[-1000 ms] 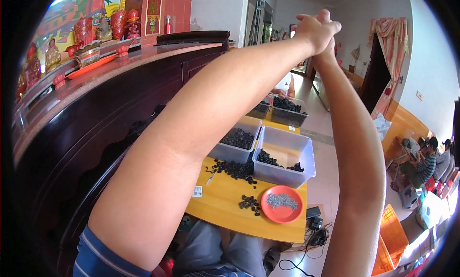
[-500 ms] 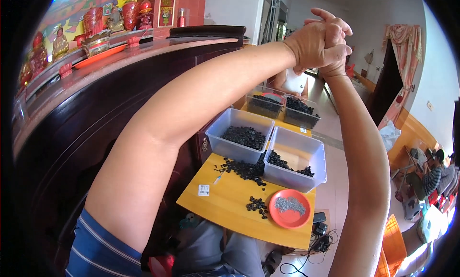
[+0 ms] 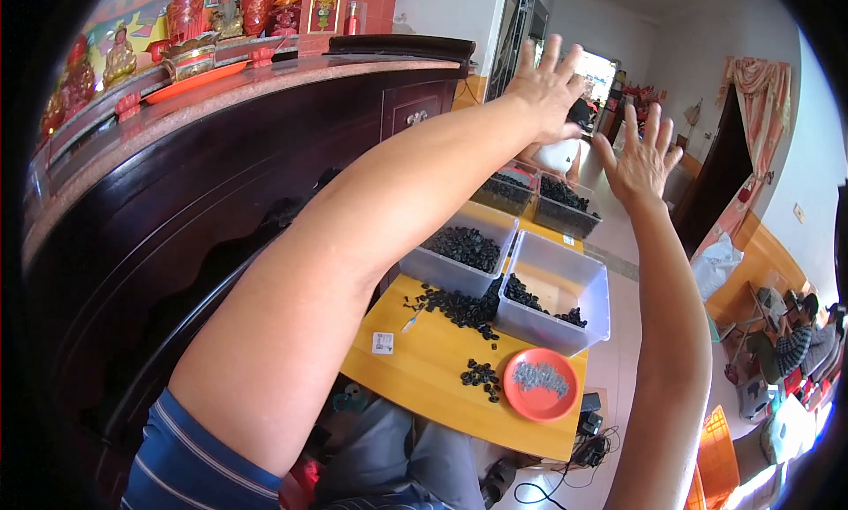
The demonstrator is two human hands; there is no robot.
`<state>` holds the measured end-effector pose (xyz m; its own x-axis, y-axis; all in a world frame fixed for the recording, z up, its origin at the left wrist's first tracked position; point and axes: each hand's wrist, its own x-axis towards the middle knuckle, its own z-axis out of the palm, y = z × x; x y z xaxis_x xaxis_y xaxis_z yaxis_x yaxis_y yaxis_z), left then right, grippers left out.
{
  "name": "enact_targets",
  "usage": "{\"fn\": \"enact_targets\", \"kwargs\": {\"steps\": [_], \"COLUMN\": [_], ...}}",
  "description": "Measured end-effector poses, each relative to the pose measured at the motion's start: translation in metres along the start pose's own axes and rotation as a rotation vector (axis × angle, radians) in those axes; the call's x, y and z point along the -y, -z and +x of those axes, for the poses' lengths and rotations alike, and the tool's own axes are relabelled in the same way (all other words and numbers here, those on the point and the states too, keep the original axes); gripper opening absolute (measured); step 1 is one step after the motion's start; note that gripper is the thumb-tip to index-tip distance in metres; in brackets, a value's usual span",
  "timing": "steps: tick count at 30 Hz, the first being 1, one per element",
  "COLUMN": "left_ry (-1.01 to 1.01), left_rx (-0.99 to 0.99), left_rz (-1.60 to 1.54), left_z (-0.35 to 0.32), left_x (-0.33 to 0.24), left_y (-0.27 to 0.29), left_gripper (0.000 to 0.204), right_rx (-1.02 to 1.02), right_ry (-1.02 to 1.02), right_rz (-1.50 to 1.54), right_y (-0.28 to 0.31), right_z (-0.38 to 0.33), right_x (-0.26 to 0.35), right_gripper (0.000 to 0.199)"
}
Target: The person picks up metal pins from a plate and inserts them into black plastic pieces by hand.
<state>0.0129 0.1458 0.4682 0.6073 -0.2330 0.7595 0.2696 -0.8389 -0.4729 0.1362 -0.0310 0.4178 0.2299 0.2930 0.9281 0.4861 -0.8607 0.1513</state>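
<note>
Both my arms reach up and forward above the yellow table (image 3: 415,377). My left hand (image 3: 546,90) is open with its fingers spread. To its right my right hand (image 3: 640,161) is also open, fingers apart, holding nothing. Below them stand two clear plastic bins: the left bin (image 3: 442,276) holds many small black pieces (image 3: 464,247), and the right bin (image 3: 574,329) has fewer, gathered at its near left side. More black pieces lie loose on the table. A red plate (image 3: 541,408) near the right edge carries small grey bits (image 3: 541,379).
A thin pen-like tool (image 3: 412,319) and a white printed card (image 3: 382,343) lie on the table. Farther bins (image 3: 565,211) stand before a seated person (image 3: 558,157). A dark wooden altar cabinet (image 3: 265,139) runs along the left. Cables (image 3: 594,453) and an orange basket (image 3: 718,453) are at the right.
My hands were clasped together; they have come apart and their fingers are now spread. The view has shifted slightly.
</note>
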Motion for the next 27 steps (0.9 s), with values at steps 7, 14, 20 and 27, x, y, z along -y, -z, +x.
{"fn": "enact_targets", "kwargs": {"steps": [7,14,20,27], "left_ry": [-0.017,-0.059,0.204,0.279], "left_rx": [0.35,0.367,0.514,0.433], "left_rz": [-0.084,-0.244,-0.428,-0.542], "left_z": [-0.056,-0.123,-0.165,-0.199], "left_x": [-0.017,-0.023,-0.029,-0.045], "left_y": [-0.047,-0.087,-0.102,-0.097], "left_gripper": [0.052,0.015,0.036,0.057], "right_rx": [0.408,0.652,0.788,0.734], "right_ry": [-0.166,-0.195,-0.254,-0.4], "right_rz": [-0.047,0.1,0.066,0.2], "right_y": [-0.018,-0.06,-0.066,-0.092], "right_z": [-0.074,-0.151,-0.188,-0.232], "right_x": [-0.035,-0.07,-0.067,-0.058], "right_gripper": [0.097,0.045,0.067,0.1]}}
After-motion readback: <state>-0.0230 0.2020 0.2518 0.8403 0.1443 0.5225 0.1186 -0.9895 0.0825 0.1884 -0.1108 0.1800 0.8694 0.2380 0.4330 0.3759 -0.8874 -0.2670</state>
